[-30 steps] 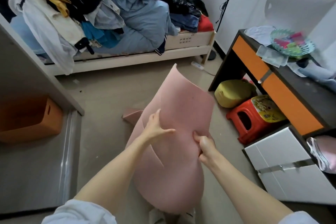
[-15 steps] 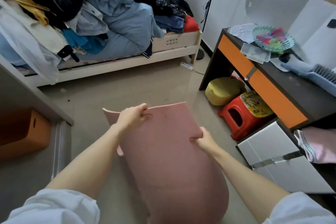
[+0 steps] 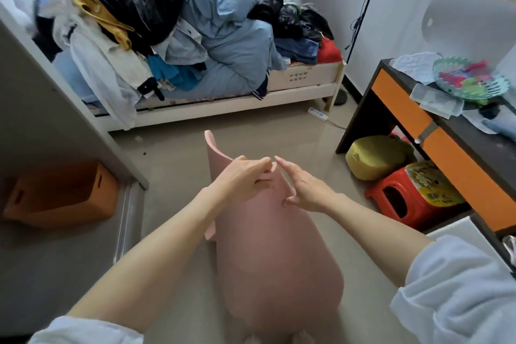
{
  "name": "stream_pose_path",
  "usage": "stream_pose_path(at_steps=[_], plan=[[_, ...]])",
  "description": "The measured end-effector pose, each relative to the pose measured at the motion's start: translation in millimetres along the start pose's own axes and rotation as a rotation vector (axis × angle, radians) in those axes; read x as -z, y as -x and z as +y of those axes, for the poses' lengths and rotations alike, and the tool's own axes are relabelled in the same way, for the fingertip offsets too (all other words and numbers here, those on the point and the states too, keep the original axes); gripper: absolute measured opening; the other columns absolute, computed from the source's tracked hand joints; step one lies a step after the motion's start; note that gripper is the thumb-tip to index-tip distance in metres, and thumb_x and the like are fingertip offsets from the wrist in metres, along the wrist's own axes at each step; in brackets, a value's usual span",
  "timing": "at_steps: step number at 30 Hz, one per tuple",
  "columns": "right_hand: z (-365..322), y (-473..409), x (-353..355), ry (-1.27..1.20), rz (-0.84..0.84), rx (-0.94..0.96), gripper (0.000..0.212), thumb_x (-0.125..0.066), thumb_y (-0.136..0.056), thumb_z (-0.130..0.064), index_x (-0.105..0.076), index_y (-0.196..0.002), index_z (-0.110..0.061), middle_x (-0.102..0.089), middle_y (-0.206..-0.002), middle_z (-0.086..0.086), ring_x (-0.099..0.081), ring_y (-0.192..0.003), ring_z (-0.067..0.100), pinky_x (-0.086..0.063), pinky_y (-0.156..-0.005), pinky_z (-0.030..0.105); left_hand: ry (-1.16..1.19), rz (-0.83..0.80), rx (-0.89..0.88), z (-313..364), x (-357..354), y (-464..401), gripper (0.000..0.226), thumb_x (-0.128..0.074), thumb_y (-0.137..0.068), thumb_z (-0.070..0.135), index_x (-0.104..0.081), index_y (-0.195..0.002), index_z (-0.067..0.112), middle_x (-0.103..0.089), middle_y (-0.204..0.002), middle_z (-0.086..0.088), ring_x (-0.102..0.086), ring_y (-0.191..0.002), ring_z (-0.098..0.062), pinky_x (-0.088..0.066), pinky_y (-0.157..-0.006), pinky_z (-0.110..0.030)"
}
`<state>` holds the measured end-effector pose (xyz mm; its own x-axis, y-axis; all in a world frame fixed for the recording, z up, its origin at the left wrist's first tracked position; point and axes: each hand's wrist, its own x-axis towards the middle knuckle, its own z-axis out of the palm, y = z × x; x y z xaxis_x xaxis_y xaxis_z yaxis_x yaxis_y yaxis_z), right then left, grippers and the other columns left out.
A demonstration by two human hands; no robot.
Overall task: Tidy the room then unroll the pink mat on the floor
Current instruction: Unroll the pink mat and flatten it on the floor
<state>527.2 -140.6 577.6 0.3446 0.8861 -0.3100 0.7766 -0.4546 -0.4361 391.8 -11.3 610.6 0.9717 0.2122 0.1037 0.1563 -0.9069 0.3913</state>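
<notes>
Left hand: you are pinching the pink mat's top edge
Right hand: you are pressing spread fingers against the mat
Mat: standing curled over the floor

bed behind mat, desk rt

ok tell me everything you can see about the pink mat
The pink mat is a plain, matte, foam-looking sheet, curled into a loose, bulging roll and held roughly upright above the floor. Its thin free edge curves up at the top left. The left hand pinches the top edge; the right hand rests its fingers against the outer surface. Its lower end runs out of view.
</notes>
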Motion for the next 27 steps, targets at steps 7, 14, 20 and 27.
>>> stream_pose_path(at_steps=[7,14,20,27], plan=[[-32,-18,27,0.232,-0.099,0.095,0.042,-0.067,-0.079,-0.033,-0.054,-0.116,-0.019,-0.052,-0.131,0.001,-0.053,-0.118,0.028,-0.046,-0.091,0.036,-0.209,0.187,-0.042,-27,-7,22,0.03,-0.068,-0.069,0.044,-0.059,-0.069,0.016,-0.064,-0.06,0.006,-0.064,-0.063,-0.021,-0.032,-0.078,-0.026],[-35,3,-8,-0.033,0.283,0.103,0.017,-0.055,-0.089,-0.018,-0.065,-0.096,-0.006,-0.068,-0.098,0.01,-0.063,-0.092,0.03,-0.046,-0.077,0.036,0.335,0.121,0.679,-58,-6,46,0.117,-0.083,-0.06,0.043,-0.006,-0.148,0.034,0.008,-0.16,-0.001,0.006,-0.148,-0.023,-0.004,-0.12,-0.047],[-43,12,16,-1.278,0.42,-0.124,0.022,-0.052,-0.092,-0.003,-0.06,-0.074,-0.013,-0.058,-0.069,0.002,-0.056,-0.062,0.009,-0.054,-0.064,0.023,0.617,-0.264,0.714,-52,-46,49,0.135,-0.084,-0.056,0.042,0.014,-0.148,0.03,-0.002,-0.159,0.008,-0.007,-0.147,-0.011,-0.015,-0.118,-0.029],[-9,28,19,-1.614,0.472,-0.209,0.016,-0.049,-0.095,-0.008,-0.06,-0.084,-0.01,-0.064,-0.069,0.0,-0.063,-0.063,0.009,-0.057,-0.065,0.022,0.7,-0.327,0.573,-7,-78,2,0.087,-0.08,-0.07,0.019,-0.031,-0.142,0.016,-0.045,-0.139,-0.009,-0.042,-0.129,-0.018,-0.035,-0.107,-0.025]])
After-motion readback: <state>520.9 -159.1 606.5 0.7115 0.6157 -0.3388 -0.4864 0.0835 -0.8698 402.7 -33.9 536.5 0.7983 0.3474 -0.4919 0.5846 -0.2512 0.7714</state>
